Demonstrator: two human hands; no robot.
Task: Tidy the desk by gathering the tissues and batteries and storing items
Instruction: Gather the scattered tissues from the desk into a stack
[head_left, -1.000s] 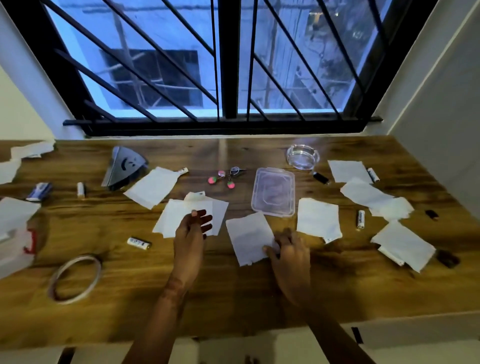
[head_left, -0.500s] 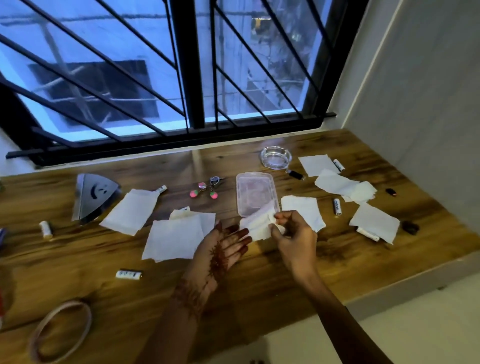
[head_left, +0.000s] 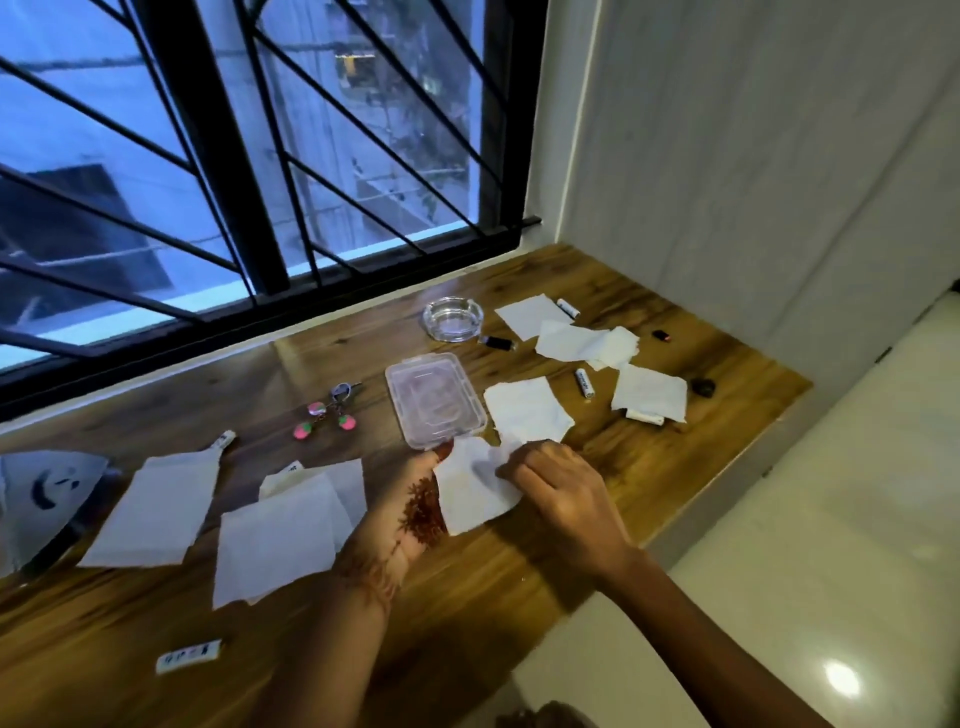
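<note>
A white tissue lies across the upturned palm of my left hand, just above the wooden desk. My right hand pinches that tissue's right edge with curled fingers. Several more tissues lie on the desk: one just beyond my right hand, a stack to the left, one further left, and a cluster at the far right. White batteries lie at the front left, by the right tissues and near the wall.
A clear plastic box sits just beyond my hands. A glass ashtray, a black lighter and a keyring with pink charms lie further back. A grey holder with a smiley face stands at the left. The desk's right edge drops to white floor.
My right hand lifted the middle tissue off the desk and laid it on my left palm, which turned upward. The view swung to the right.
</note>
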